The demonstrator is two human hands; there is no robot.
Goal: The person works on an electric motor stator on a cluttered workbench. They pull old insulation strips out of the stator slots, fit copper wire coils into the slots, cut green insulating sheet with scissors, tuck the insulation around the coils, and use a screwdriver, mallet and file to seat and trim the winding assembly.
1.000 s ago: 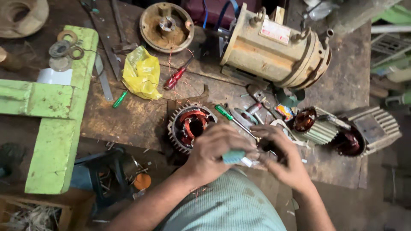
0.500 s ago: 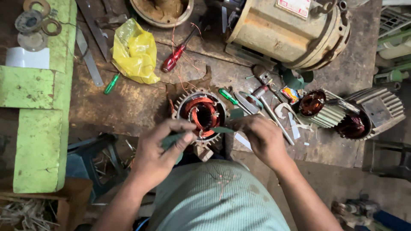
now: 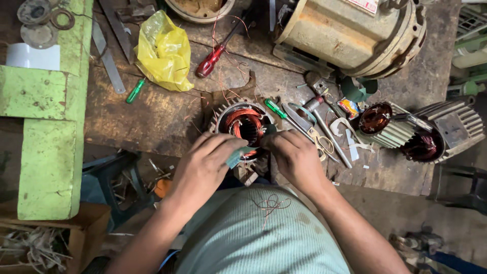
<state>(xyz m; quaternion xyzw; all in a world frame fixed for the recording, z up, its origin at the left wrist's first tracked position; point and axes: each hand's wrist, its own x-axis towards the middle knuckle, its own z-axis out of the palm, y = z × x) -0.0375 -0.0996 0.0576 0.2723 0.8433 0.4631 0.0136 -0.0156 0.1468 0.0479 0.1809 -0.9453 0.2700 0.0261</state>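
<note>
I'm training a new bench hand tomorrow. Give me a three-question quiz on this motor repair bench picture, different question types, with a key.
1. True or false: the red-handled screwdriver is held in the right hand.
2. Which lies nearer the crumpled yellow plastic bag? A) the small green-handled screwdriver B) the two grey finned motor housings
3. Fill in: both hands work at the round finned stator with ______-coloured windings.

Key: 1 false, it lies on the worn wooden bench. 2 A. 3 copper. The left hand holds a pale blue strip in its fingers.
</note>
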